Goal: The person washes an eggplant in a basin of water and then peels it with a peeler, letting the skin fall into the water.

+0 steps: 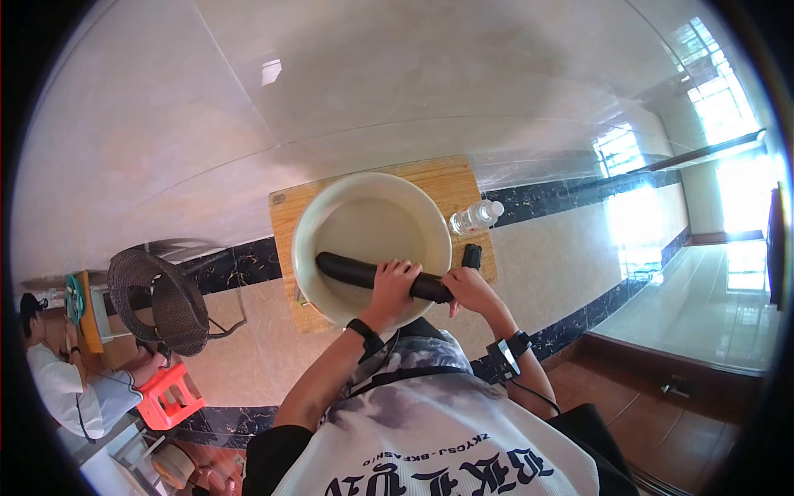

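Note:
A long, nearly black eggplant (349, 271) lies slantwise across the near part of a large white basin (303, 248), its rounded tip inside the rim. My left hand (394, 289) is closed around its middle, fingers over the top. Near the basin's right rim, my right hand (471, 293) grips the eggplant's other end, which the fingers partly hide. Just beyond the right hand is a small black object (471, 255). A clear plastic bottle with a white cap (475, 217) lies to the right of the basin.
The basin rests on a wooden table (285, 217) against a tiled wall. To the left stand a dark woven chair (157, 302) and a red plastic stool (169, 395). Another person (62, 372) sits at the far left. A glossy ledge (695, 289) is at the right.

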Action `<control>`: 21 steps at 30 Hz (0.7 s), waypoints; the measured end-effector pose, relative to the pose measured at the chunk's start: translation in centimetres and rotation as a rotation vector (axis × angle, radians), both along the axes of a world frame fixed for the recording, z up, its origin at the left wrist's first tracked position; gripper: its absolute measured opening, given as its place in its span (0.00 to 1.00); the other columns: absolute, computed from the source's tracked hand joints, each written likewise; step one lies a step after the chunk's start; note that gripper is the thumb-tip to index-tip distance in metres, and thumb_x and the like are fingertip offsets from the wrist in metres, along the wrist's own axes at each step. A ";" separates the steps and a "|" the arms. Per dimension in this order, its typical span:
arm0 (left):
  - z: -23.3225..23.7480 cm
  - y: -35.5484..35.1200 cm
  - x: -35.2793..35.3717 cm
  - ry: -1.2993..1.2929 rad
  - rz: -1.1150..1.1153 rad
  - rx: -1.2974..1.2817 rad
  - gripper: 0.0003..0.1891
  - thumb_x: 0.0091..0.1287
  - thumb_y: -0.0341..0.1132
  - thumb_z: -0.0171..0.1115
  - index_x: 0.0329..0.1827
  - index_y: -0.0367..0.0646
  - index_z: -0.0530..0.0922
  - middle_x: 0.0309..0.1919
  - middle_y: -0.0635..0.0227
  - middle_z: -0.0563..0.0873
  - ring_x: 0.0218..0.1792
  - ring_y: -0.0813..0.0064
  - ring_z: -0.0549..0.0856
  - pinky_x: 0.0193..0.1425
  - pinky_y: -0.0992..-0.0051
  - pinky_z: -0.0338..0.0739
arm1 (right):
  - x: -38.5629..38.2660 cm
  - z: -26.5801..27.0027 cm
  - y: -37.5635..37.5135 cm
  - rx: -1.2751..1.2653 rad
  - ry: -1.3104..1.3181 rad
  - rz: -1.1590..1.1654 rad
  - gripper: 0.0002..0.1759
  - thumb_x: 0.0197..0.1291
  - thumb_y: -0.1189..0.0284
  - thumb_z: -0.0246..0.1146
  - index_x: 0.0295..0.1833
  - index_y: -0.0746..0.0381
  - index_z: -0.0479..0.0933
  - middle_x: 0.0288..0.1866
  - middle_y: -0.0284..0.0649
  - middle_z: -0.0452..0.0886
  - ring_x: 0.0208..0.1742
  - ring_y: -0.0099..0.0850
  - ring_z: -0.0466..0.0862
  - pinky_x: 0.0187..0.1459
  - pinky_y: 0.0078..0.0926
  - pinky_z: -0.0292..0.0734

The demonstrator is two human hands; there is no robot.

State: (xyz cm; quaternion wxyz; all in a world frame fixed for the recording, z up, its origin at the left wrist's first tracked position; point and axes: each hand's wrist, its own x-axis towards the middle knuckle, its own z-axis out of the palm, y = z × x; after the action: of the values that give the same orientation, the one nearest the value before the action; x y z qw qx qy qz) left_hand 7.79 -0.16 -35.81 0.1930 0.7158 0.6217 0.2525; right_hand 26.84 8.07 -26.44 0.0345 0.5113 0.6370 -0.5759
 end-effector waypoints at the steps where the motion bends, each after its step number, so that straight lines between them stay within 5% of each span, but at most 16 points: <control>1: 0.0 0.1 0.0 0.006 -0.005 -0.008 0.25 0.48 0.26 0.70 0.53 0.49 0.82 0.43 0.68 0.85 0.53 0.61 0.83 0.58 0.59 0.72 | -0.2 0.1 0.0 -0.004 -0.034 -0.003 0.21 0.73 0.66 0.56 0.43 0.76 0.83 0.24 0.52 0.85 0.21 0.40 0.89 0.24 0.33 0.84; 3: 0.1 0.3 -0.2 0.012 -0.006 -0.023 0.24 0.48 0.25 0.70 0.52 0.48 0.82 0.43 0.67 0.85 0.53 0.60 0.83 0.58 0.58 0.72 | -1.0 1.2 0.0 -0.009 -0.104 -0.011 0.21 0.72 0.64 0.58 0.46 0.75 0.82 0.29 0.55 0.86 0.27 0.45 0.90 0.30 0.37 0.86; 9: 0.3 1.0 -0.2 0.002 -0.015 -0.071 0.18 0.49 0.26 0.69 0.45 0.48 0.81 0.39 0.65 0.86 0.50 0.58 0.85 0.53 0.56 0.73 | -0.8 1.9 -1.8 0.545 -0.112 0.147 0.23 0.61 0.61 0.70 0.49 0.72 0.82 0.41 0.62 0.86 0.50 0.57 0.86 0.55 0.50 0.79; 21: 0.3 1.1 -0.1 0.043 -0.061 -0.121 0.19 0.46 0.28 0.72 0.43 0.50 0.81 0.38 0.65 0.86 0.49 0.57 0.85 0.51 0.55 0.73 | -0.7 1.3 -2.2 0.491 -0.155 0.118 0.19 0.52 0.67 0.66 0.44 0.72 0.82 0.38 0.61 0.85 0.45 0.59 0.87 0.50 0.50 0.83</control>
State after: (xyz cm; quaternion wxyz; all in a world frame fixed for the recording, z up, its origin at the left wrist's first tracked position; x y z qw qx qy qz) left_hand 7.73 0.90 -35.51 0.2299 0.7268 0.6178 0.1931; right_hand 26.14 5.90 -25.13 -0.0084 0.5090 0.7817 -0.3603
